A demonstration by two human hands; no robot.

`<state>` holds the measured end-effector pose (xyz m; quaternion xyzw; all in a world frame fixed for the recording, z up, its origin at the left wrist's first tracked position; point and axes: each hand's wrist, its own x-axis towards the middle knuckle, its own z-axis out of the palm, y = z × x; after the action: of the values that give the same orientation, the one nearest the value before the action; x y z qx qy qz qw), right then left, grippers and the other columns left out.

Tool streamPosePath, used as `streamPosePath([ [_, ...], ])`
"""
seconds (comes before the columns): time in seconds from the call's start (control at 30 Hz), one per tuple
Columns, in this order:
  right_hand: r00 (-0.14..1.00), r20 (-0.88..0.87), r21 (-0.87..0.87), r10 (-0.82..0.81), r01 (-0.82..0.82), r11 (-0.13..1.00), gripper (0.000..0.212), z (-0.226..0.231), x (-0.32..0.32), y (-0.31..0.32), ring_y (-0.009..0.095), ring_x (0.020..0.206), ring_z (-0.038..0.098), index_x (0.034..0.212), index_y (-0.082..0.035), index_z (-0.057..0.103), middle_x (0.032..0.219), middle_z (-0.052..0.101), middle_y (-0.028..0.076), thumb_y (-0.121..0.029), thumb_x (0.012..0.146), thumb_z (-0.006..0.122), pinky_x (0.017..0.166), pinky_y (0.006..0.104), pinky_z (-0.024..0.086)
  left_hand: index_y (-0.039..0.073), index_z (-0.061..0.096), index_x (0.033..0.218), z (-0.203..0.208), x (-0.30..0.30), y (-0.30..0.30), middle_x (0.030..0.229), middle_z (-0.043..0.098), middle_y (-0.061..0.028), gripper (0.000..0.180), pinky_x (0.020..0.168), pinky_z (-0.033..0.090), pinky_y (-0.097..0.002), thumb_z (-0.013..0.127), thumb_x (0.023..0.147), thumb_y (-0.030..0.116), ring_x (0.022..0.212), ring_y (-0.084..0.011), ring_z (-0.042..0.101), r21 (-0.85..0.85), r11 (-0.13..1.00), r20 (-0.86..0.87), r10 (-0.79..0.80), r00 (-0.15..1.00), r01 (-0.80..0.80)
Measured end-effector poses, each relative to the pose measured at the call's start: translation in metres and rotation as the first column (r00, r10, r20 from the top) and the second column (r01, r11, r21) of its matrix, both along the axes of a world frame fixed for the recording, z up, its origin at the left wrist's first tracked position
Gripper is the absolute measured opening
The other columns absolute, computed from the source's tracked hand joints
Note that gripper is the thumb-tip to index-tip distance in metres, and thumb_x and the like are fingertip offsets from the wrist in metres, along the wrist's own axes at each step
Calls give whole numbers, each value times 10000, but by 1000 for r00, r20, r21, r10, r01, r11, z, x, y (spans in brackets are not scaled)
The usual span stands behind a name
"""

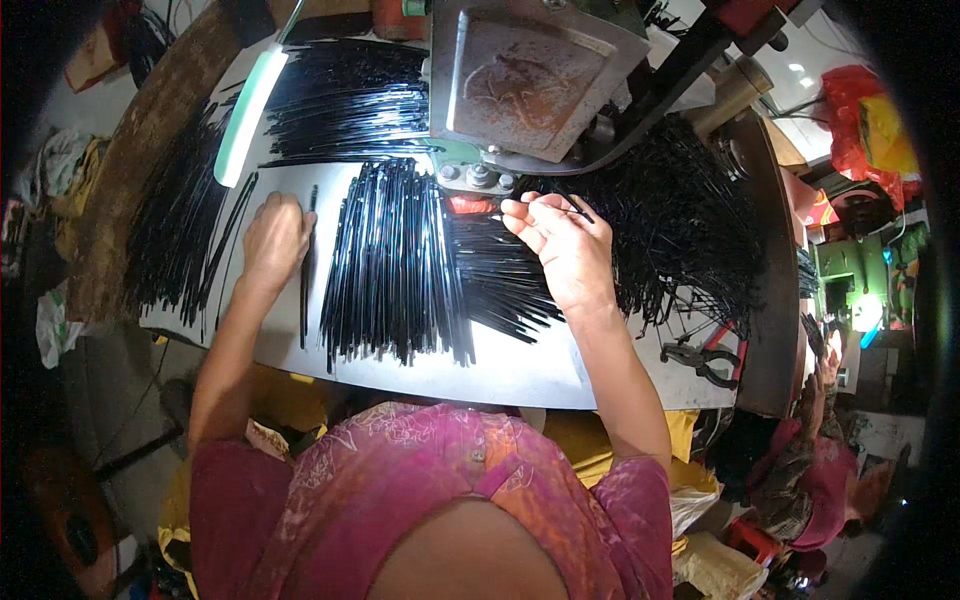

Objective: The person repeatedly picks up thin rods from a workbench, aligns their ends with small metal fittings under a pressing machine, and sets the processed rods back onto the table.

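Observation:
My left hand (277,238) rests knuckles up over the white tabletop, its fingers curled closed. What they hold, if anything, is hidden. A thin black rod (307,285) lies along its thumb side, and a few more lie to its left. Palm up, my right hand (570,250) has its fingers bent around a thin black rod (577,208), of which a short length shows. Between the hands, a thick row of glossy black rods (395,265) points toward me. Just beyond the right hand stands a grey metal machine (535,85), with a red piece (473,204) low at its front.
More black rods are heaped at the back (345,115), the far left (175,220) and the right (690,220). A lit lamp (250,115) hangs over the left side. Dark-handled pliers (702,360) lie at the right front. Another person's arm (815,400) shows at far right.

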<state>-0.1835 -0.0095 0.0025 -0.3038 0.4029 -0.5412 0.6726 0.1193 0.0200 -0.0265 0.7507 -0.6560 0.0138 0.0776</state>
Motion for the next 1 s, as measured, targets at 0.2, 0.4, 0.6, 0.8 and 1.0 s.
streamPosePath([
  [0.2,998,4,41,-60,60,997,68,-5,5,-16,283,876,612,883,85,523,898,572,160,51,827,504,825,360,516,-40,537,806,5,-6,-2,823,556,-204,252,673,450,-419,577,808,208,750,-347,569,-126,992,-146,1,989,-20],
  [0.4,998,37,42,-58,57,998,126,-9,6,-21,274,834,627,917,68,537,888,597,166,22,800,547,771,361,533,-47,550,786,8,-9,6,851,542,-217,242,690,458,-443,592,779,191,810,-365,561,60,997,-28,42,999,-41],
  [0.6,998,39,39,-38,37,999,129,-12,7,-22,289,830,628,922,70,535,893,595,181,21,803,543,751,370,542,-37,522,797,8,-10,4,767,548,-185,186,639,456,-369,569,801,143,678,-316,559,-140,990,-139,-26,990,7],
  [0.8,993,113,-2,-16,16,1000,131,-17,11,-24,289,845,623,927,83,538,913,592,184,42,803,521,760,361,542,25,550,923,8,-71,-10,691,466,-47,107,572,395,-234,563,818,36,612,-89,429,-400,913,-718,-369,590,84],
  [1.0,995,98,-26,-11,14,1000,137,-17,12,-24,295,892,605,957,102,519,946,579,197,38,840,489,821,371,519,81,604,1009,18,-103,-23,775,528,-77,228,630,423,-307,589,784,117,686,-186,524,-365,874,-412,-460,786,320],
])
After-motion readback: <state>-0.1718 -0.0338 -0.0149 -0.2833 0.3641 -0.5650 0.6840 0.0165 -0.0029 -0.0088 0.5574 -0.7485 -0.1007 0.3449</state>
